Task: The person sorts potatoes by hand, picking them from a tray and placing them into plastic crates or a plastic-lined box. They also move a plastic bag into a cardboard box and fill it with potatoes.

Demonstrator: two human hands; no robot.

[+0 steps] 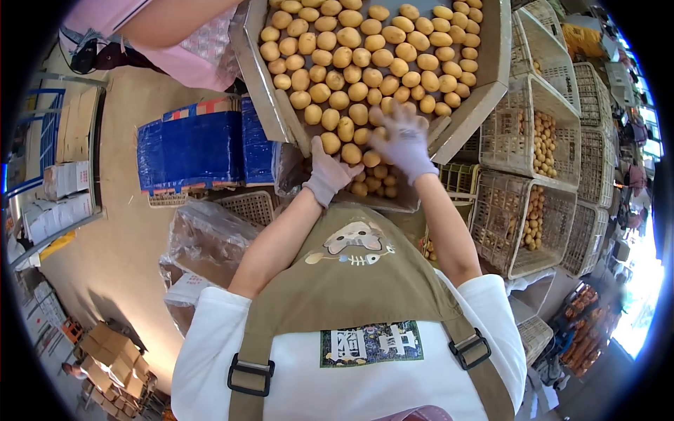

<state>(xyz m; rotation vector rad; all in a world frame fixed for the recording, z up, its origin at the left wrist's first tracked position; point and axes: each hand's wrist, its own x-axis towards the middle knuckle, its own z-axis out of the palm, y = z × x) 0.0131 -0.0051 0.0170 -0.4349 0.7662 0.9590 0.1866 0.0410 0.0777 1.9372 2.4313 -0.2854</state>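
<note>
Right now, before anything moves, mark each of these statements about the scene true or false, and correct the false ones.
1. The left hand and the right hand both wear pale gloves. True.
2. The left hand is inside a blue box. False: it is at the near end of the sorting tray, beside the round yellow-brown produce.
3. The stacked lattice crates stand to the right of the tray. True.
4. Those crates are all solid black. False: they are pale, with openwork sides.
5. The apron has an animal face and a fish skeleton on it. True.
</note>
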